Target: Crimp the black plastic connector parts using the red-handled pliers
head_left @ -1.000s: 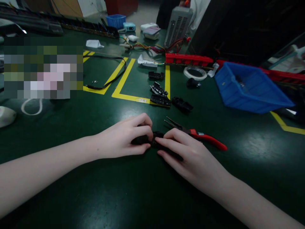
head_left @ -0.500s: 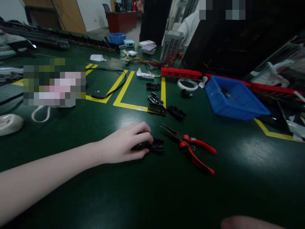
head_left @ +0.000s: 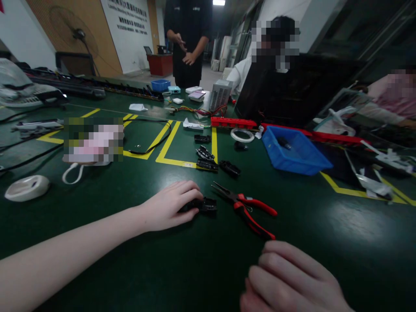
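From my remote seat I look down through the head camera at a dark green worktop (head_left: 156, 273). Near the middle lies a small black moulded part (head_left: 209, 205), largely covered by the left grip (head_left: 172, 206), a bare hand whose fingers and thumb are closed around the part's left portion. Only the right end shows, with what looks like a trough-shaped hollow facing up.

The right grip (head_left: 292, 277), also a bare hand, is at the lower right, well apart from the part, fingers curled in. Its palm is hidden, so I cannot tell whether it holds anything.

Just right of the part lie needle-nose pliers (head_left: 239, 207) with red and black handles, handles spread, tips pointing away and to the left. Farther off, black pieces (head_left: 207, 164) lie in and just outside an outline of yellow tape (head_left: 177, 163).

I judge the part to be hard plastic: light, stiff and rather slick. Thin walls, if it has them, could crack under a hard squeeze. I would take hold of its two long outer sides, thumb near, fingertips far, sparing the hollow end. Being light, it would probably skid on the smooth worktop unless steadied from above.
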A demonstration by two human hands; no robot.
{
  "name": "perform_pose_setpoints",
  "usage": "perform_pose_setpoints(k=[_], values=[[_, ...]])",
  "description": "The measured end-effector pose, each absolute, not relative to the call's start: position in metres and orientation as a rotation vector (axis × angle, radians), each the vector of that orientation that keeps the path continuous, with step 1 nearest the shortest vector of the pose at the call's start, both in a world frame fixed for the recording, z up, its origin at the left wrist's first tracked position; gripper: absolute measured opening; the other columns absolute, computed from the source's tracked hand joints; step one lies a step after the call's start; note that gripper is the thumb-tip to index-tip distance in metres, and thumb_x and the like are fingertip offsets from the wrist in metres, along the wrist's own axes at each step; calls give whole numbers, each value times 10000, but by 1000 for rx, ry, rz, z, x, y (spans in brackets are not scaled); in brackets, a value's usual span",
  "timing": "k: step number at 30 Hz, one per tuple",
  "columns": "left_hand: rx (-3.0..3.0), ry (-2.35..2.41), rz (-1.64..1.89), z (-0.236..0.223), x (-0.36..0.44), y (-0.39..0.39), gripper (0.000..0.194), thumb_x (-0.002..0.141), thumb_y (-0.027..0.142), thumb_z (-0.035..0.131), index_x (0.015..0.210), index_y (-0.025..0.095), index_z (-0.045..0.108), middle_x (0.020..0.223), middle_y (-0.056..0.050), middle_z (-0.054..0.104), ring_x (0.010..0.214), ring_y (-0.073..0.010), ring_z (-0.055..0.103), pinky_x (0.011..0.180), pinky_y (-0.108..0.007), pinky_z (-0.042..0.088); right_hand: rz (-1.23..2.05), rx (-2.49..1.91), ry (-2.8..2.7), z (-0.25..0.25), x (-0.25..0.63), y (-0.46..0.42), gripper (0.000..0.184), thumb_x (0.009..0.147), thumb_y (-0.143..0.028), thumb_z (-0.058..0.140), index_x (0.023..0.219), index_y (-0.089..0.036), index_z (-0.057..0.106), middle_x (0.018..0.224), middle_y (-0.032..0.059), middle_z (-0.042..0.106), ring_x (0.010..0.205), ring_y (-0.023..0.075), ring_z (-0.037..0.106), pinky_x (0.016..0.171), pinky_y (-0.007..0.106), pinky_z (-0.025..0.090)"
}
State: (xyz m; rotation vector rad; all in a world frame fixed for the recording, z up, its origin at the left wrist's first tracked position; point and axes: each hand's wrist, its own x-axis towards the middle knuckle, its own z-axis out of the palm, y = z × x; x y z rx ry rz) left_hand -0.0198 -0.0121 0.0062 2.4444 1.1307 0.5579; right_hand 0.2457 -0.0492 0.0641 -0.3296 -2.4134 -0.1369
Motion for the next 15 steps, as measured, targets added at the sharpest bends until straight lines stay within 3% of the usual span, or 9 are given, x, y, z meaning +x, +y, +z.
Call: perform_pose_setpoints(k=[3,6,9,11,15], values=[[2443,1149,554,8,-18,-14,213,976,221,538,1187,197,557,1204,-86,566,1086,-235,561,962,-415,493,-182,-405,-2527,43,264,-29,366,931,-91,487,1288,-102,567,732,-6,682,605,129,596,687,320,524],[2437,1155,555,10,-17,-15,211,980,213,525,1187,202,561,1196,-89,567,1084,-240,560,958,-424,498,-246,-648,-2518,21,286,-6,377,933,-127,512,1306,-142,567,934,62,721,822,174,673,775,343,551],[2433,1138,544,11,-16,-16,229,976,207,532,1203,204,558,1211,-90,560,1083,-237,564,955,-421,506,-190,-1048,-2502,6,303,9,555,895,-420,625,1368,-147,534,1229,164,653,1069,292,651,852,450,577],[2426,1127,539,11,-16,-16,255,970,192,538,1224,206,550,1236,-88,551,1093,-229,568,958,-409,513,-113,-1205,-2495,0,307,11,617,882,-542,612,1355,-150,550,1241,176,647,1077,308,652,847,465,589],[2445,1096,554,9,-16,-16,302,969,157,532,1264,220,548,1286,-87,527,1145,-225,556,992,-398,506,3,-1337,-2485,-2,304,10,625,896,-578,565,1371,-172,549,1248,165,640,1100,309,639,887,471,578]])
